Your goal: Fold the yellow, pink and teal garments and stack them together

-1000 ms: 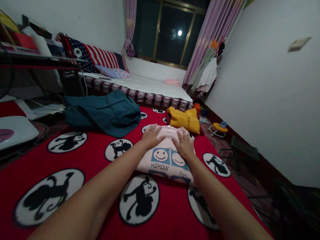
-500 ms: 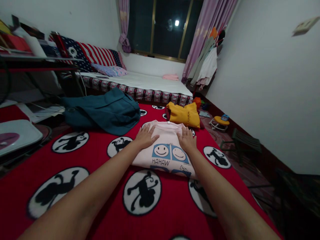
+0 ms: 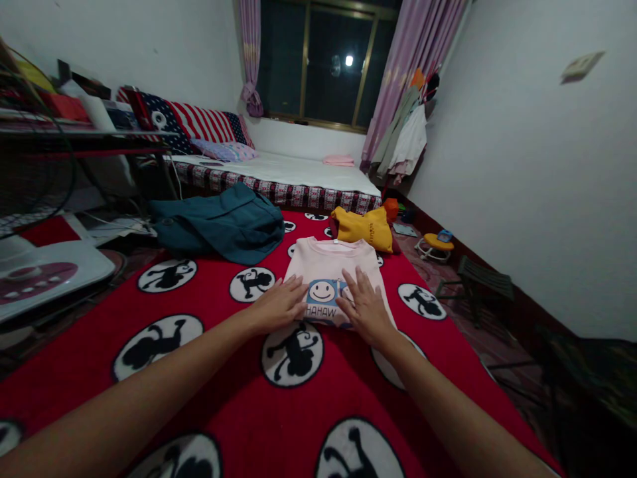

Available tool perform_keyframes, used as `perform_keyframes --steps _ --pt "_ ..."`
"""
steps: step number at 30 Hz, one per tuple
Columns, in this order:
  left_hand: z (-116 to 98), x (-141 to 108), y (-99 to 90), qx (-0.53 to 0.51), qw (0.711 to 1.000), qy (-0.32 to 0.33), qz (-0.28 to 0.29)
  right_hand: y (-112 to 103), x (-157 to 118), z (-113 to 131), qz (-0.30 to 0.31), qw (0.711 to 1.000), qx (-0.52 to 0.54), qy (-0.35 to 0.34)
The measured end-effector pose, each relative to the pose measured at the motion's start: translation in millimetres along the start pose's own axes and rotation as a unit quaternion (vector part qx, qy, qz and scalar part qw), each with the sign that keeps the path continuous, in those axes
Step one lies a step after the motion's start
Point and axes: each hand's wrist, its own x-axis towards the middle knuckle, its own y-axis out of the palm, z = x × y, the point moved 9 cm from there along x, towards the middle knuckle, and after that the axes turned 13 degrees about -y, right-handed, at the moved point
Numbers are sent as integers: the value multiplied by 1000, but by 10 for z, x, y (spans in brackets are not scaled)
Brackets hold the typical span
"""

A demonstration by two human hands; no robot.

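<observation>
A pale pink T-shirt [image 3: 336,262] with blue smiley prints and dark lettering lies folded on the red blanket [image 3: 223,398], its collar toward the far side. My left hand [image 3: 279,304] is at the shirt's near left edge, fingers stretched out and holding nothing. Over the lower right of the print is my right hand [image 3: 365,307], fingers spread; whether it touches the cloth I cannot tell. It hides part of the right smiley. Beyond the shirt sits a folded yellow garment [image 3: 361,226], with a dark red cloth partly under it. To the left lies a teal garment [image 3: 223,222].
A bed with a white sheet [image 3: 293,169] stands below the window. On the left are a cluttered desk [image 3: 124,136] and a white and pink appliance [image 3: 60,272]. A yellow stool [image 3: 436,243] and a dark folding stool [image 3: 480,279] stand right of the blanket.
Both hands have drawn back from the shirt's shoulders toward its near edge, uncovering the collar area. The right hand now covers part of the print. The view has shifted slightly.
</observation>
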Motion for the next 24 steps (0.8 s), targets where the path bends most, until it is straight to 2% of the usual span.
perform_keyframes --steps 2,3,4,6,8,11,18,21,24 --pt "-152 -138 -115 -21 996 9 -82 27 -83 285 -12 997 -27 -72" --pt "-246 -215 -115 -26 993 25 -108 66 -125 376 -8 995 -39 -95" --pt "-347 -289 -68 -25 992 48 -117 104 -163 429 -3 993 -46 -108" --pt "-505 -412 110 -7 991 92 -96 152 -229 459 6 992 -50 -118" --pt "-554 -489 265 11 992 106 -70 163 -292 459 19 990 -43 -133" --pt "-521 -548 322 15 992 105 -61 134 -415 460 30 988 -30 -151" --pt "-489 -622 192 -56 989 107 -80 54 -753 505 -2 987 -17 -162" --pt "-403 -608 68 -137 980 90 -110 -59 -801 441 -48 986 31 -160" --pt "-108 -540 -148 -175 968 -8 -182 -258 -787 171 -137 976 122 -116"
